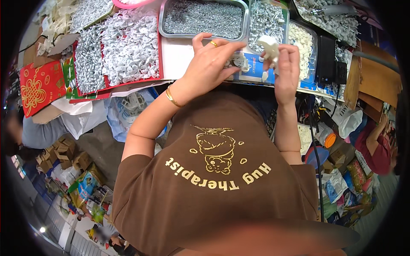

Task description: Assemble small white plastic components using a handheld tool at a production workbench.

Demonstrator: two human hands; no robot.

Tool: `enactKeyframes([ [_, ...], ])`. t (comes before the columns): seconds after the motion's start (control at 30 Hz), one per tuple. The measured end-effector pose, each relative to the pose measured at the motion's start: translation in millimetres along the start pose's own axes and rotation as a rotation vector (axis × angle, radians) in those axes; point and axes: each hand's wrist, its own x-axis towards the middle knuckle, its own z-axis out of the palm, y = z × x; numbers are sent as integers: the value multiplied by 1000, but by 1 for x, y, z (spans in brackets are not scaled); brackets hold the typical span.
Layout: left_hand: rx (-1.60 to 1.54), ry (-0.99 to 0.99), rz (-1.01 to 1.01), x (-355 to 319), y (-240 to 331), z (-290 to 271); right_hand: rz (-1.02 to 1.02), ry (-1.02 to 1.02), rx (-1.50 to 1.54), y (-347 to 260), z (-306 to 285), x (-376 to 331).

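My left hand [210, 62] reaches over the table edge, thumb and fingers curved around a small grey-and-white part [238, 62]; the fingers partly hide it. To its right, my right hand [287, 70] is raised, its fingertips closed on a white plastic piece [268, 44]. That piece is slightly blurred, so its exact kind is unclear. Beneath both hands lies a blue printed sheet [252, 72]. A small white bit [265, 77] shows beside the right fingers. Beyond the left hand stands a metal tray [161, 25] full of small silver screws or nails.
At left, a red-edged box [160, 59] holds white round-headed pieces and silver nails. Farther right are a tray of nails [265, 23], a clear tub of cream parts [301, 47] and a black device [326, 59]. A black cable [315, 141] hangs beside my right arm.
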Motion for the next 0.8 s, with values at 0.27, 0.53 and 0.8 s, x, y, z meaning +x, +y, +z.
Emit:
enactKeyframes([
  [0.27,-66,71,-238,-37,-19,-22,-469,-1,-698,8,16,-8],
  [0.53,-214,83,-327,-43,-24,-17,-459,-128,-734,16,37,-4],
  [0.8,-214,-79,-310,-35,-21,-31,-355,-282,-773,2,32,1],
])
